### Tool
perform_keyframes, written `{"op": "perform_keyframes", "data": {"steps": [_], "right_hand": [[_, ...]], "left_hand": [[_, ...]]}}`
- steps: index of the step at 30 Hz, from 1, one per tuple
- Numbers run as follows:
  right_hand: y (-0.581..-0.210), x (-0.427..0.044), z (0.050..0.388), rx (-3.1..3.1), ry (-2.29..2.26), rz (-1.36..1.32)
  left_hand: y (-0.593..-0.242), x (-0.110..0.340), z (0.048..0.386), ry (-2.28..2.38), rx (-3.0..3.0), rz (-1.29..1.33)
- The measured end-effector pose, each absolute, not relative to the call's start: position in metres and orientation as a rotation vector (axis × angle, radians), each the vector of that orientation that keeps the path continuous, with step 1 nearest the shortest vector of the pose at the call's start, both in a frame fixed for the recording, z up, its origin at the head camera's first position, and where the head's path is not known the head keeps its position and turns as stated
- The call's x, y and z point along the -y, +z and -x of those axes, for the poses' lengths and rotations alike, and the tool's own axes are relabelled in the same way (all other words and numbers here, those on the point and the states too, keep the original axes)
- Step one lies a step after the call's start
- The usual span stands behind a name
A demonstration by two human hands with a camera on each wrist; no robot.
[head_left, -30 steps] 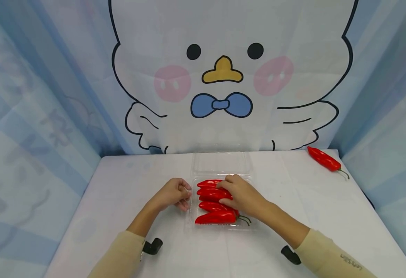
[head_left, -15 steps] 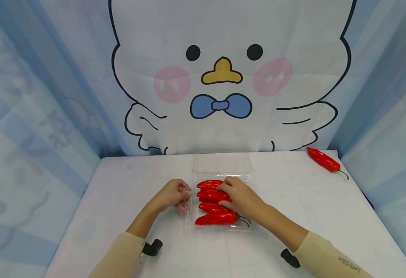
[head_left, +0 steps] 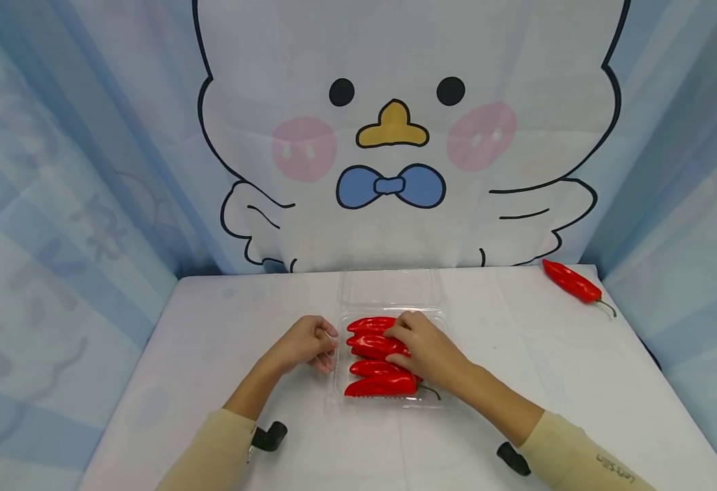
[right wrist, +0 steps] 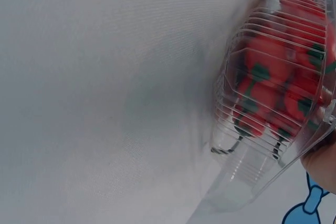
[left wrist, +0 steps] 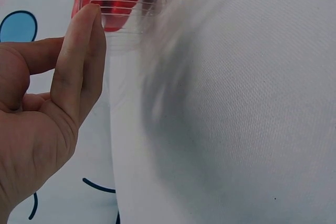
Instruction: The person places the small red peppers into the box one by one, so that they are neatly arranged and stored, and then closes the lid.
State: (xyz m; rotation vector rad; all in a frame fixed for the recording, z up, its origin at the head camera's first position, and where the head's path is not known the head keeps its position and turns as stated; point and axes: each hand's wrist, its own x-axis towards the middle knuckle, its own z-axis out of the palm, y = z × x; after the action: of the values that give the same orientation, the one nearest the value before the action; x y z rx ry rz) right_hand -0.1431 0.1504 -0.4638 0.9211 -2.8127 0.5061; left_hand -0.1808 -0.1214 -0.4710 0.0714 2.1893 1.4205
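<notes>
A clear plastic clamshell box [head_left: 337,382] stands on the table, its lid [head_left: 390,288] folded back behind it. Several red chili peppers [head_left: 380,386] lie crosswise inside. My right hand [head_left: 429,348] reaches in from the right and holds a red chili pepper [head_left: 375,345] between thumb and fingers; its stem end is hidden by the hand. At the box's left wall is my left hand [head_left: 308,341]. In the left wrist view, the fairly straight fingers [left wrist: 79,61] of that hand touch the ribbed wall. Ribs and green-stemmed peppers [right wrist: 262,93] show in the right wrist view.
One more red chili pepper [head_left: 573,281] lies at the table's back right corner. A white cloth covers the table [head_left: 242,300]. Behind it hangs a curtain [head_left: 389,232] with a cartoon bird, and blue curtains flank both sides.
The peppers in the box have shifted slightly, and only one of two stems at the near right still shows. My right hand has barely moved; the left has stayed in place.
</notes>
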Motion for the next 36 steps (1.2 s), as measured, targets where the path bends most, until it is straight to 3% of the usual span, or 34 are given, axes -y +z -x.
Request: {"op": "perform_keyframes", "data": {"steps": [21, 36], "right_hand": [[-0.462, -0.158, 0.143, 2.833, 0.571, -0.882], [-0.458, -0.195, 0.145, 2.749, 0.679, -0.821]], "left_hand": [[-0.47, 0.122, 0.18, 1.421, -2.178, -0.063], [-0.469, 0.121, 0.18, 1.414, -2.187, -0.056]]}}
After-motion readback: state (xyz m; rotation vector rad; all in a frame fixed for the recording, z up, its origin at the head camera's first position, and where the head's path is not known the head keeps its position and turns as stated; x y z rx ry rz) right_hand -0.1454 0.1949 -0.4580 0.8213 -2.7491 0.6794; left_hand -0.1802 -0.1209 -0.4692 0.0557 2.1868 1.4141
